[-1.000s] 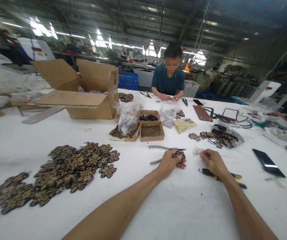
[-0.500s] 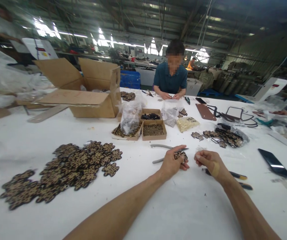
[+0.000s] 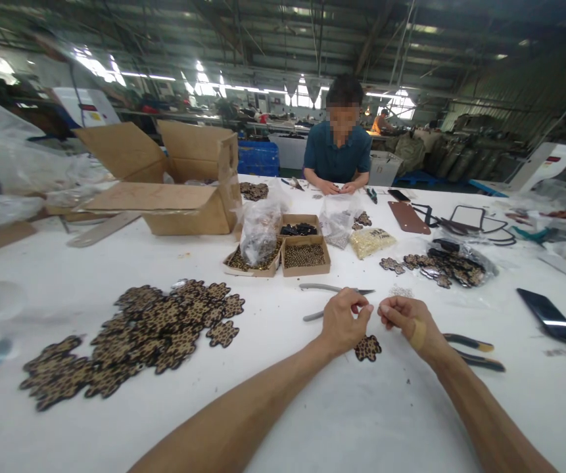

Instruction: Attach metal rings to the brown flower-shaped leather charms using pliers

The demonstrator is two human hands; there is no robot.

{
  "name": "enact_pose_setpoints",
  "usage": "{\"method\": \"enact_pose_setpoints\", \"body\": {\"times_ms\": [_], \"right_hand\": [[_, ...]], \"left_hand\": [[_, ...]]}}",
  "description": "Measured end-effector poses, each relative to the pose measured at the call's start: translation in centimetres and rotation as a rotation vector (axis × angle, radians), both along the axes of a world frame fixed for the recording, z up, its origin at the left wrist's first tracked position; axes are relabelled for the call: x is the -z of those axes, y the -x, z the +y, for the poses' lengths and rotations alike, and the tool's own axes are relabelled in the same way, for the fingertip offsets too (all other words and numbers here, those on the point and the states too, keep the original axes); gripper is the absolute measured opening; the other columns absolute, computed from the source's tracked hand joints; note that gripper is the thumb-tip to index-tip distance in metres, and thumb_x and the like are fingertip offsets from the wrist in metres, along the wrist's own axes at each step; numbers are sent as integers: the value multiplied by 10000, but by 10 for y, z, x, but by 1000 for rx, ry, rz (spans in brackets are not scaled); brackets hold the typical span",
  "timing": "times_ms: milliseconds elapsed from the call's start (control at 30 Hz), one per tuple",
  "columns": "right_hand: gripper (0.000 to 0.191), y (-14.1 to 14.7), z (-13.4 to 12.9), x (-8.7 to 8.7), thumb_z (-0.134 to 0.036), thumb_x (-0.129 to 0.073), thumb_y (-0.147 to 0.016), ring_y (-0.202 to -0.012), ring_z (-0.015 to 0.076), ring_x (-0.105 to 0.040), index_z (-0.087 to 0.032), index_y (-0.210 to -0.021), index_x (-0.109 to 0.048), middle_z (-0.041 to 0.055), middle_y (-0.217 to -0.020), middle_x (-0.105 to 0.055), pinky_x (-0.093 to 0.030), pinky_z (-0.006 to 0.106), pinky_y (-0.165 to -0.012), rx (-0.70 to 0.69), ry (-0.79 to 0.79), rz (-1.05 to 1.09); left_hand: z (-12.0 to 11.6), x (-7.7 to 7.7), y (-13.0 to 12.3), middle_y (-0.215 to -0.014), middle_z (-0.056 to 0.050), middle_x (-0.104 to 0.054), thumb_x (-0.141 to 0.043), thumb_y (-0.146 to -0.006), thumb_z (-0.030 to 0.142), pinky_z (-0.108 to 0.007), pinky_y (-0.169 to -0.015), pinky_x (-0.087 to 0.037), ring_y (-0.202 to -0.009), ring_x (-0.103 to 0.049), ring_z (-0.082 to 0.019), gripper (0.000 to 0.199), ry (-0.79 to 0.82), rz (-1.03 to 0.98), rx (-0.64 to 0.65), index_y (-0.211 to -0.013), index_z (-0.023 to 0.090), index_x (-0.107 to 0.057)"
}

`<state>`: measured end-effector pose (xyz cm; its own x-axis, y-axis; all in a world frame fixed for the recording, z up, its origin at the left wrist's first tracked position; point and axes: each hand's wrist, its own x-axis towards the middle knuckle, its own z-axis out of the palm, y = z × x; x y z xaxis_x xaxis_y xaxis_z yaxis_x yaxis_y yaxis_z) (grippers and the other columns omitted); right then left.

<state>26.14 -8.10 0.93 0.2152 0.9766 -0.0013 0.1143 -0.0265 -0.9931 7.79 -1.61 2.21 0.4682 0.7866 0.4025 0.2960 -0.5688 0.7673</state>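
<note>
My left hand (image 3: 346, 320) is closed, thumb and fingers pinched together over the white table; anything between them is too small to make out. Just below it a leopard-print flower patch (image 3: 368, 349) lies on the table. Close by on the right, my right hand (image 3: 403, 316) is also pinched, with a tan bandage on it; what it holds is hidden. Grey-handled pliers (image 3: 319, 287) lie partly behind my left hand. Black and yellow pliers (image 3: 474, 352) lie partly under my right hand. Small silvery pieces (image 3: 401, 291) are scattered beyond my right hand.
A large pile of leopard patches (image 3: 154, 328) spreads at the left. Boxes of small brass-coloured parts (image 3: 305, 255) and an open carton (image 3: 188, 213) stand farther back. A phone (image 3: 553, 318) lies at the right. Across the table a person (image 3: 338, 154) works with both hands.
The flower patch has left my left hand and now lies on the table below it. My left hand has closed into a pinch, and my two hands are nearer each other.
</note>
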Motion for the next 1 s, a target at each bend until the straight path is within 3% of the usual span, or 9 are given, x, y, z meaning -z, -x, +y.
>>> {"method": "enact_pose_setpoints", "body": {"times_ms": [133,333,467,600,733,1000], "right_hand": [[429,10,1,7,-563,-773,-758,-583,164,-574,-149,-842,-698,40,-658,-661,-469,299,-570,0,2,10],[495,16,3,11,-603,-797,-704,-583,176,-592,-144,-858,-696,44,-647,-663,-490,307,-572,6,6,62],[505,11,5,9,-631,-746,-740,-588,179,-607,-155,-895,-673,55,-680,-677,-510,309,-569,97,-27,8],[494,5,7,11,-644,-748,-712,-546,167,-583,-169,-815,-660,65,-689,-686,-493,301,-524,151,-38,-57],[476,9,6,12,-641,-725,-726,-561,178,-596,-173,-792,-665,63,-675,-686,-495,300,-525,113,-29,-95],[434,21,2,12,-605,-688,-783,-597,185,-588,-174,-833,-669,51,-672,-659,-480,295,-539,27,-31,-165]], "left_hand": [[2,4,-3,-773,-39,-666,-597,-863,250,-254,-653,-434,-694,-575,-143,156,132,-69,105,-831,172,-728],[0,7,-4,-732,-31,-628,-583,-847,220,-258,-625,-422,-664,-550,-142,117,92,-8,66,-770,168,-655],[4,1,1,-839,-66,-632,-534,-840,160,-304,-724,-456,-776,-578,-185,71,-114,235,-80,-848,171,-604],[9,1,6,-1015,-182,-602,-538,-770,67,-407,-853,-448,-998,-563,-298,191,-332,620,-263,-951,111,-580],[14,5,7,-1049,-204,-599,-500,-806,36,-407,-827,-460,-999,-586,-320,272,-263,779,-271,-1066,106,-540],[31,7,9,-901,-190,-668,-444,-895,72,-384,-765,-496,-860,-682,-306,262,-176,798,-222,-1145,110,-508]]}}
